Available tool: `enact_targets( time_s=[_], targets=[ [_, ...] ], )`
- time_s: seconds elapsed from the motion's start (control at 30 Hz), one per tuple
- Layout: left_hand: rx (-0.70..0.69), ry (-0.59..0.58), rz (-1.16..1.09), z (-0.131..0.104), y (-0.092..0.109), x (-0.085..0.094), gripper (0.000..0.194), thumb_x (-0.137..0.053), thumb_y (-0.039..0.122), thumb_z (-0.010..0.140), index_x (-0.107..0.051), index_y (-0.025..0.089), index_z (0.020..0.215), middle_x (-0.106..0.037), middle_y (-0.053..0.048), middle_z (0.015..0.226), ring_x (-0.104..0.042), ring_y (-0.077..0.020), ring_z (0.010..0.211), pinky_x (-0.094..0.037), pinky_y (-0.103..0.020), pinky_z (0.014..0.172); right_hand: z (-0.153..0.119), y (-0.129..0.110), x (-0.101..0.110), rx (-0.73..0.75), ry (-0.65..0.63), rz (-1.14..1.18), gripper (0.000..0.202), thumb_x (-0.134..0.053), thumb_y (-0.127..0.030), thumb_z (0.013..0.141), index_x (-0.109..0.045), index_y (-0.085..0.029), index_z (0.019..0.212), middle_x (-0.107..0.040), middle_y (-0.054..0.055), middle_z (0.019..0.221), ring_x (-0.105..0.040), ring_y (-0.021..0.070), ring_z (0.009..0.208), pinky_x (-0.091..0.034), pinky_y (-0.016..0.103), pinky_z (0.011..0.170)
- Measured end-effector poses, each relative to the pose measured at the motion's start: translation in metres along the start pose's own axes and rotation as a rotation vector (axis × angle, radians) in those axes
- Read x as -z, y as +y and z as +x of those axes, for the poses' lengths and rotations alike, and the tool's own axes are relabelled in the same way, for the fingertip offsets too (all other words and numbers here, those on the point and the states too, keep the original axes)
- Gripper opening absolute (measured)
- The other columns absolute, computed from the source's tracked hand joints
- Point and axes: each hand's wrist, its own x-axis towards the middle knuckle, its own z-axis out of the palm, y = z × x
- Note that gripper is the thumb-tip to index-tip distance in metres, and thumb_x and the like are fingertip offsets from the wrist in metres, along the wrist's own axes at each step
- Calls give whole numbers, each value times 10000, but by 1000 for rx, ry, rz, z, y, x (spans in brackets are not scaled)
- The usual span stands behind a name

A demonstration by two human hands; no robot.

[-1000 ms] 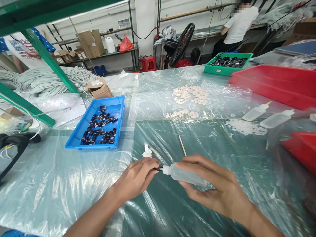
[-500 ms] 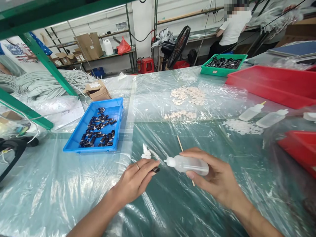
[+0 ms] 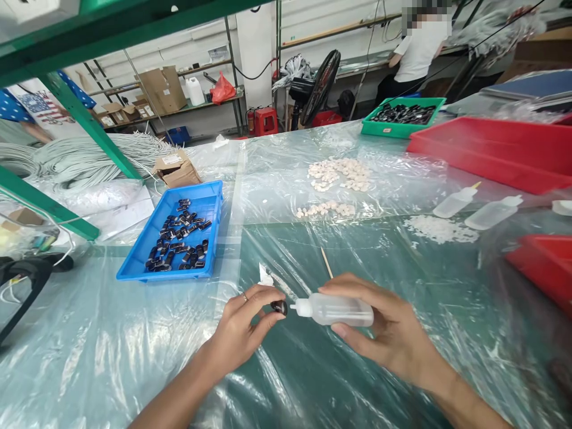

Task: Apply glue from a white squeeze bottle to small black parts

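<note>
Lying level in the right hand, fingers grasping, the squeeze bottle points left at the black piece pinched by left fingers.

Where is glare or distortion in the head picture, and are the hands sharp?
Head view: the plastic sheet shows white glare streaks; the green frame leans and bends near the edges from the wide lens; the left hand, its small black part, the right hand and squeeze bottle look sharp.
</note>
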Motion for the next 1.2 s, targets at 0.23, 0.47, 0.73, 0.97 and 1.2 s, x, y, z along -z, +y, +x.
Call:
enact_targets(
  time_s=[0.23,0.47,0.73,0.97,1.2],
  targets=[
    [21,58,15,-1,0,-1,115,-625,181,916,-564,248,987,-723,15,899,-694,-111,708,-542,-183,637,-2,-2,-6,51,-55,-32,357,-742,-263,690,-670,-328,1033,-681,22,889,-643,179,703,-522,222,495],
    [10,71,89,0,2,-1,87,-622,261,926,-545,254,966,-731,29,865,-678,-93,619,-520,-174,598,-6,-5,-13,163,-19,-196,394,-732,-251,705,-645,-317,1083,-663,31,922,-659,165,749,-539,223,549],
    [-4,84,131,-3,-4,-3,78,-616,280,933,-547,259,963,-747,40,863,-684,-85,586,-512,-169,571,-14,-4,-17,405,108,-553,384,-688,-332,731,-617,-328,1108,-700,43,896,-703,156,730,-575,229,547],
    [-47,81,195,-1,-2,0,72,-582,314,959,-546,255,981,-749,48,862,-690,-80,580,-508,-169,582,-14,-9,-16,409,99,-658,359,-688,-347,718,-641,-319,1073,-718,35,894,-715,152,766,-616,227,595],
    [-43,90,188,-1,-4,-1,84,-588,322,954,-556,250,982,-749,41,851,-707,-84,606,-519,-162,594,-15,-8,-16,444,95,-729,353,-678,-364,716,-652,-317,1065,-727,19,891,-721,144,773,-639,226,624]
  ],
)
